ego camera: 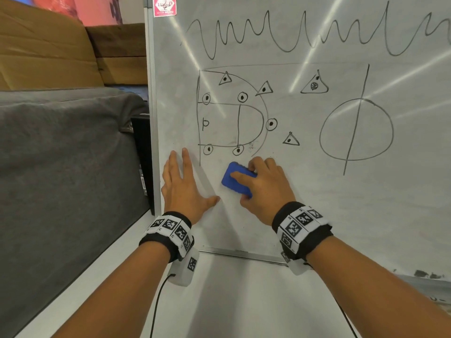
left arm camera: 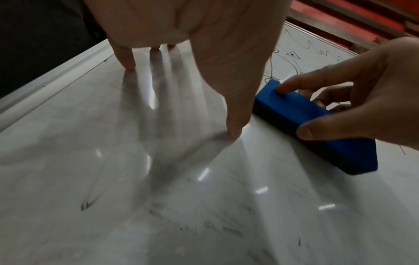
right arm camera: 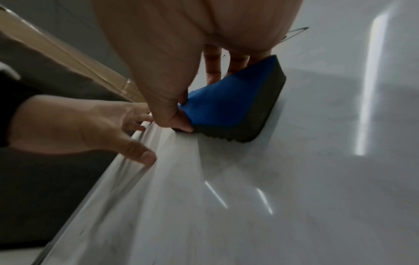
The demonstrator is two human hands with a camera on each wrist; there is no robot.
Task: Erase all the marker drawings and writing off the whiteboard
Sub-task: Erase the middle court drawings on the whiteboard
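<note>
Eraser (ego camera: 236,179) gripped by right hand (ego camera: 264,189), beside left hand (ego camera: 181,184).

Eraser gripped on whiteboard
Blue eraser (right arm camera: 217,107) is pinched by right hand (right arm camera: 181,53), dark pad pressed on whiteboard (right arm camera: 294,197).

Head view faces the whiteboard (ego camera: 317,196); both wrist views skim it closely.

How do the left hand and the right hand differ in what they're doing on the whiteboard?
The left hand lies with fingers spread, straight on the whiteboard, holding nothing; the right hand curls round the blue eraser. The left sits by the board's left frame; the right is further in, below the drawing. Both are on the board's lower part.
</note>
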